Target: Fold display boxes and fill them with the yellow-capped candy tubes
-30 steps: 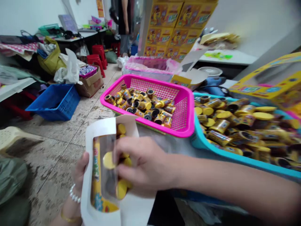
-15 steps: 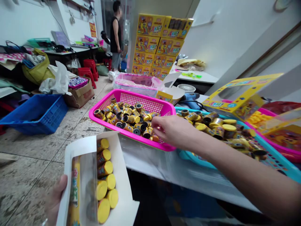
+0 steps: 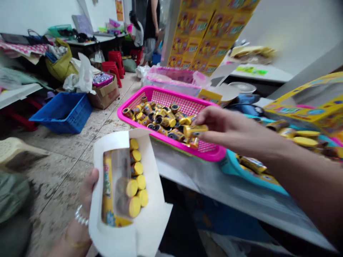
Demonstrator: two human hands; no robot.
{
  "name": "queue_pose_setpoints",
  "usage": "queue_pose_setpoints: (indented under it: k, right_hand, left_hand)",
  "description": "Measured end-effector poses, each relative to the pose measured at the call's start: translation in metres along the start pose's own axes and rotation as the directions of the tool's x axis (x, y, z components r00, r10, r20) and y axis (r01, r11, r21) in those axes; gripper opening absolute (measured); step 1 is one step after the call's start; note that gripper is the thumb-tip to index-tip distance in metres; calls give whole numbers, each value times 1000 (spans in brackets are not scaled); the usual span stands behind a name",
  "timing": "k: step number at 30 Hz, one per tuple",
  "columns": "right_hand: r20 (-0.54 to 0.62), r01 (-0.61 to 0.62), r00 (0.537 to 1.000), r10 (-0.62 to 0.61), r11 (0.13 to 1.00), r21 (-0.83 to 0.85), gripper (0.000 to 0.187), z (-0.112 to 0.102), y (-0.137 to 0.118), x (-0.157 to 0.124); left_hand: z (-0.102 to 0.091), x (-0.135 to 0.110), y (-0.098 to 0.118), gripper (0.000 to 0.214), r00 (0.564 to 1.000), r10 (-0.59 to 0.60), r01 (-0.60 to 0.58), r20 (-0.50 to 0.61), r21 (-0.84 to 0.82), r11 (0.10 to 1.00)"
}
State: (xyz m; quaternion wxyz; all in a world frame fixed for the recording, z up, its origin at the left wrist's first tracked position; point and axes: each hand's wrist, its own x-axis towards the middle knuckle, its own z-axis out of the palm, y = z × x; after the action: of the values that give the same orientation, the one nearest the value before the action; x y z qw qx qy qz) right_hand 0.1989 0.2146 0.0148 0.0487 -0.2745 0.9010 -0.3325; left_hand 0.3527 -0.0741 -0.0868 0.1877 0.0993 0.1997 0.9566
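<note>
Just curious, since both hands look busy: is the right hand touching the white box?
Apart. The head view shows it: the right hand is at the pink basket, with a strip of grey table showing between it and the white box.

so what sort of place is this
Likely a packing workshop: the left hand holds an open carton with yellow-capped tubes, a pink basket holds more tubes, and yellow boxes stand stacked behind.

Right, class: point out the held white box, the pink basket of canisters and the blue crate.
White box [image 3: 155, 205], head view: open flap.
Pink basket [image 3: 214, 155], head view: near rim.
Blue crate [image 3: 76, 119], head view: outer wall.
</note>
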Motion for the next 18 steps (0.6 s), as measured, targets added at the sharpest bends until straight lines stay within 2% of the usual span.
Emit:
queue_pose_setpoints:
  k: [1,3,6,9,11,12,15,18]
  right_hand:
    - [-6,57,998,-57,997,47,29,2,-6,-7]
    - [51,168,984,-169,986,18,37,8,-18,-16]
    - [124,274,954,-274,962,23,29,17,-33,-21]
    - [33,221,972,-233,951,216,14,26,-44,-17]
    - [39,186,977,-210,929,321,9,35,-50,-14]
    - [66,201,969,-237,918,342,13,41,-53,-12]
    - [143,358,900,-411,886,295,34,59,-63,-10]
    - [223,448,839,-496,863,234,29,67,-75,-9]
  left_hand:
    - [4,2,-1,44,1000,-22,22,2,-5,1000]
    - [8,5,-3,45,999,-18,17,-29,-23,1000]
    - [9,4,-6,39,994,50,-51,-97,-16,999]
    - [9,2,-5,45,983,40,-43,-181,-11,999]
    - [11,2,-5,57,975,22,-23,-221,-4,1000]
    - [11,2,-6,63,972,18,-18,-234,2,1000]
    - [11,2,-11,67,967,54,-54,-249,7,999]
    - [8,1,-15,63,953,76,-77,-293,6,997]
